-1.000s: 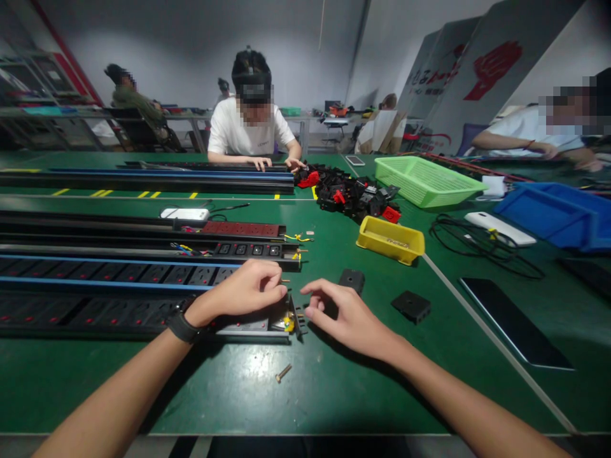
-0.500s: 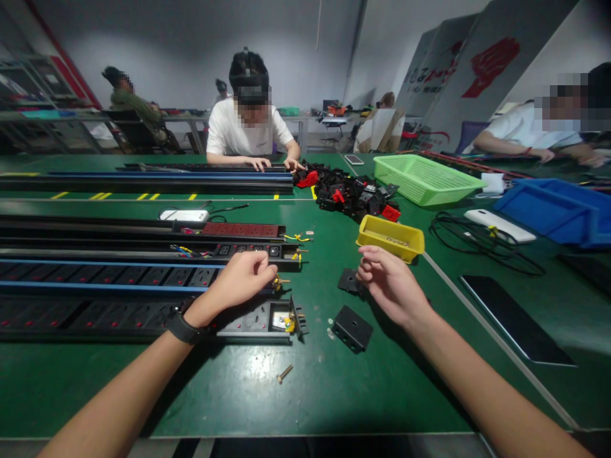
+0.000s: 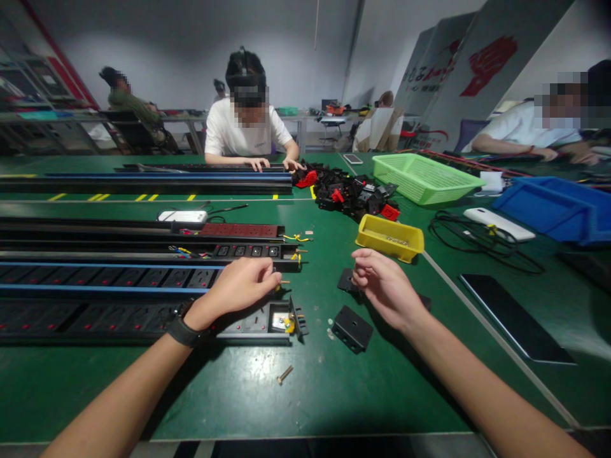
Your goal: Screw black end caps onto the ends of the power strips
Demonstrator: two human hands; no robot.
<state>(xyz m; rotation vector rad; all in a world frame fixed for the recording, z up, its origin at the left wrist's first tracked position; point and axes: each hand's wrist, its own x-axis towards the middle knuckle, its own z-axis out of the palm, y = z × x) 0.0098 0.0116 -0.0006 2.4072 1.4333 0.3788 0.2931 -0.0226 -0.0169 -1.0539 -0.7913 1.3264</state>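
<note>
Fitting plates (image 3: 352, 326) to strips (image 3: 121, 317) is apparently being done; alignment is needed next. Left hand (image 3: 241, 282) and right hand (image 3: 386, 284) are half-curled; contents cannot be told.

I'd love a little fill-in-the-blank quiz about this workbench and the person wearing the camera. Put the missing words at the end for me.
1. The small tray with tiny pieces inside is coloured ____.
2. The nearest socket strip has small dots coloured ____.
3. The loose bolt lies on the ____ tabletop.
4. The camera wearer's ____ wrist has a dark band on it.

Missing words: yellow; red; green; left.
</note>
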